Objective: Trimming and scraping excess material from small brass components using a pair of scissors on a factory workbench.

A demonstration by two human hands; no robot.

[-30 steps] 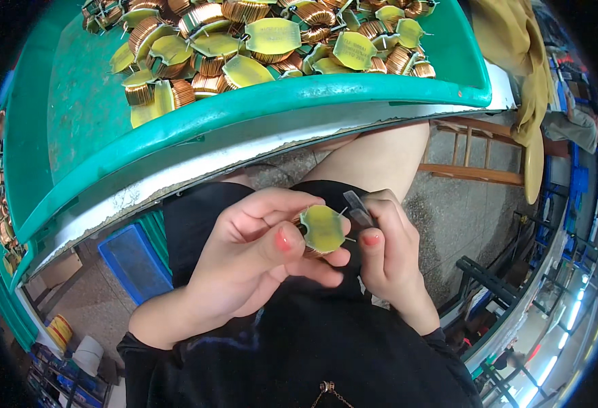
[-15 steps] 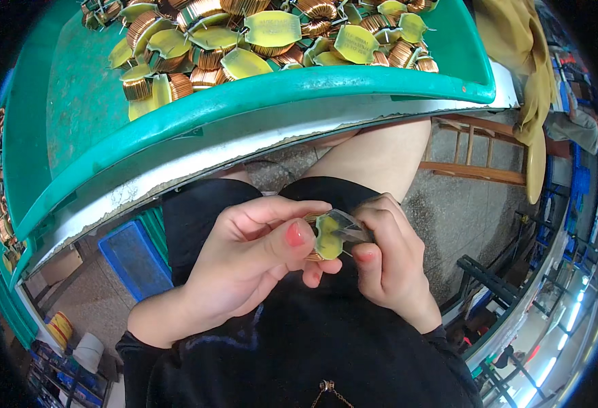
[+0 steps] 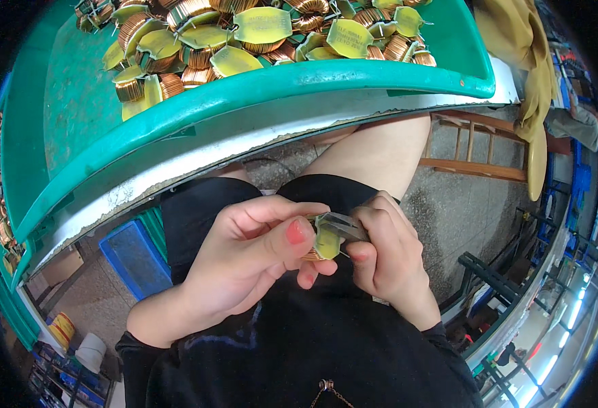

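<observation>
Over my lap, a copper-wound toroid coil with a yellow-green end plate (image 3: 327, 245) is pinched between the thumb and fingers of my left hand (image 3: 241, 251). My right hand (image 3: 395, 255) is closed around a flat, grey, shiny metal tool (image 3: 348, 227); its exact kind is hard to make out. The narrow end of this tool lies across the upper edge of the yellow plate. A thin wire pokes out at the plate's lower right, near my right thumb. My left fingers hide much of the copper winding.
Beyond my hands, a green tray (image 3: 272, 85) on a white-edged table holds many similar coils (image 3: 261, 26). More coils (image 3: 0, 197) lie at the far left. A blue bin (image 3: 136, 258) stands below the table, a wooden stool (image 3: 476, 149) to the right, with yellow cloth (image 3: 534, 115) hanging nearby.
The metal tool has turned slightly, and its end has shifted left toward the plate's upper edge. My left hand keeps its hold on the coil. The view has shifted a little.
</observation>
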